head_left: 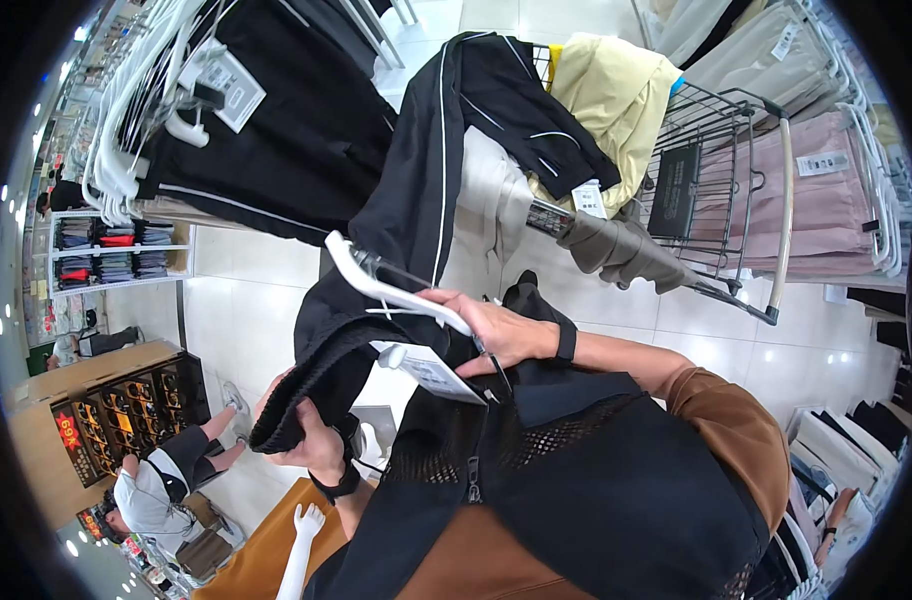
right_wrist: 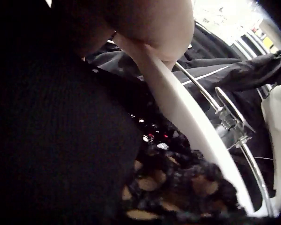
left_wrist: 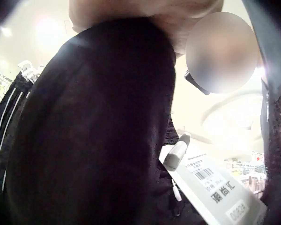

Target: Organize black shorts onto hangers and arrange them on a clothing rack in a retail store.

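My left hand [head_left: 316, 440] grips the gathered elastic waistband of black trousers [head_left: 321, 320], its thumb on the inside. In the left wrist view the black cloth [left_wrist: 98, 117] fills the middle, below the hand [left_wrist: 145, 11]. My right hand [head_left: 511, 335] holds a white hanger [head_left: 391, 292] by its bar. A metal clip [right_wrist: 232, 124] sits on the hanger's thin metal rod in the right wrist view. Between the hands hangs a white price tag [head_left: 431, 372], its print and barcode also showing on the tag [left_wrist: 208, 180] from the left wrist.
A wire shopping cart [head_left: 716, 150] ahead carries black garments with white piping and a pale yellow garment [head_left: 611, 100]. Black trousers [head_left: 276, 130] hang on a rack at upper left, pink ones [head_left: 786, 190] at right. A person [head_left: 171, 480] stands at lower left near a white mannequin hand [head_left: 306, 525].
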Demonstrator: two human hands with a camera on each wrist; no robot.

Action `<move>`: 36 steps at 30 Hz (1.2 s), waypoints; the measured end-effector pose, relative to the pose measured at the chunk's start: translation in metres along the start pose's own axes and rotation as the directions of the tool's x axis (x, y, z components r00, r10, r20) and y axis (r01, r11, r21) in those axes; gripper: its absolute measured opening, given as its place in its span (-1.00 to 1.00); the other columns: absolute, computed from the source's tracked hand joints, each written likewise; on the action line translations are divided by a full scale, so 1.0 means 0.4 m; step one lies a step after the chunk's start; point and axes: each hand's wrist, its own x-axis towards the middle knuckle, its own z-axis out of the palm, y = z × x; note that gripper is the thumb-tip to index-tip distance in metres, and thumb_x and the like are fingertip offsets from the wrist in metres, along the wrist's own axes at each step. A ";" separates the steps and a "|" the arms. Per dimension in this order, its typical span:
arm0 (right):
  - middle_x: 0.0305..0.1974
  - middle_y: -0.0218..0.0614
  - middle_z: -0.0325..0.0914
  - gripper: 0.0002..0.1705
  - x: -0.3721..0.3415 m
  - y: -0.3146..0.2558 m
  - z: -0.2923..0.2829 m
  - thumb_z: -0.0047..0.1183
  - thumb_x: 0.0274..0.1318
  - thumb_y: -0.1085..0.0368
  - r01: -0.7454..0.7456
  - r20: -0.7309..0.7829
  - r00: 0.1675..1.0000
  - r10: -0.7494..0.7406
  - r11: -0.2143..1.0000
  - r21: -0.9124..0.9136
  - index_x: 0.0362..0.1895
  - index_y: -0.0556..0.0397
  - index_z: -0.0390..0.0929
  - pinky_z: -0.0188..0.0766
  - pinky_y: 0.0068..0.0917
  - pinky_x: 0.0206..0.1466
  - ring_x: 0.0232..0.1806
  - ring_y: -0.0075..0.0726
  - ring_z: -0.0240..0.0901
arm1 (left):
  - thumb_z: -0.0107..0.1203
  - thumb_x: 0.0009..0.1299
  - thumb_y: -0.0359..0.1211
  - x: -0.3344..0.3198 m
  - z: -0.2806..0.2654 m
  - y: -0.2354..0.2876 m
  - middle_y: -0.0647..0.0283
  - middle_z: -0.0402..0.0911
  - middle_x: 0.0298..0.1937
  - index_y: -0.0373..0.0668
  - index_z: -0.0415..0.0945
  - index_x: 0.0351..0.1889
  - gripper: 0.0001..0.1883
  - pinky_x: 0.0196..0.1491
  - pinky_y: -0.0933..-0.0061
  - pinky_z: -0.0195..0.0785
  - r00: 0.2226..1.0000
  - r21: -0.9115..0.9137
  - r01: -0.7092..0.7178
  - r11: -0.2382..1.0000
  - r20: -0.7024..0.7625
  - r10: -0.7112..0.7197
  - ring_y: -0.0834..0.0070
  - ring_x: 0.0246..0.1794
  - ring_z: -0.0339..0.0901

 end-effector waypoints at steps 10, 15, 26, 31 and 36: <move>0.28 -0.07 0.21 0.10 0.083 -0.079 0.264 0.47 -0.28 0.09 -0.072 0.176 0.984 0.026 0.962 0.262 0.32 0.14 0.09 0.24 -0.27 0.28 0.26 -0.05 0.27 | 0.18 0.36 -0.43 -0.043 -0.295 -0.016 0.14 0.62 -0.06 -0.44 0.53 -0.06 -0.73 0.01 0.46 0.40 0.958 0.037 0.114 0.993 -0.269 -0.100 0.49 -0.15 0.55; 0.14 -0.20 0.35 0.03 0.112 -0.109 0.348 0.47 -0.25 -0.09 -0.117 0.210 0.978 0.013 0.863 0.492 0.24 0.14 0.23 0.30 -0.31 0.20 0.09 -0.25 0.38 | 0.16 0.28 -0.54 -0.085 -0.416 -0.056 0.04 0.64 -0.24 -0.47 0.55 -0.22 -0.84 -0.10 0.40 0.48 0.943 -0.047 0.141 0.989 -0.296 -0.148 0.39 -0.29 0.59; 0.17 -0.08 0.35 -0.12 0.060 -0.270 0.360 0.42 -0.10 0.11 -0.126 -0.109 0.985 0.133 0.989 0.074 0.23 0.18 0.24 0.25 -0.31 0.25 0.21 -0.10 0.34 | 0.29 0.14 -0.67 0.069 -0.269 0.059 0.15 0.69 -0.33 -0.43 0.63 -0.30 -0.84 -0.18 0.51 0.45 0.965 0.123 -0.230 0.965 -0.102 0.243 0.53 -0.41 0.55; -0.19 -0.27 0.54 -0.51 -0.005 -0.234 0.268 0.25 0.00 0.45 -0.342 -0.429 0.784 0.449 0.889 0.305 0.06 0.05 0.40 0.41 -0.45 -0.03 -0.10 -0.46 0.48 | 0.32 0.14 -0.64 0.158 -0.187 0.150 0.19 0.69 -0.34 -0.43 0.64 -0.27 -0.82 -0.17 0.61 0.39 0.974 -0.018 -0.227 0.974 -0.005 0.227 0.61 -0.39 0.53; -0.28 -0.44 0.48 -0.53 -0.032 -0.380 -0.005 0.34 -0.12 0.43 -0.413 -0.572 0.792 0.214 0.878 -0.243 -0.09 0.06 0.41 0.35 -0.55 -0.10 -0.18 -0.57 0.39 | 0.29 0.26 -0.50 0.239 -0.098 0.119 0.30 0.65 -0.32 -0.40 0.62 -0.25 -0.84 -0.16 0.67 0.34 0.931 -0.364 0.105 0.926 0.362 0.037 0.68 -0.33 0.50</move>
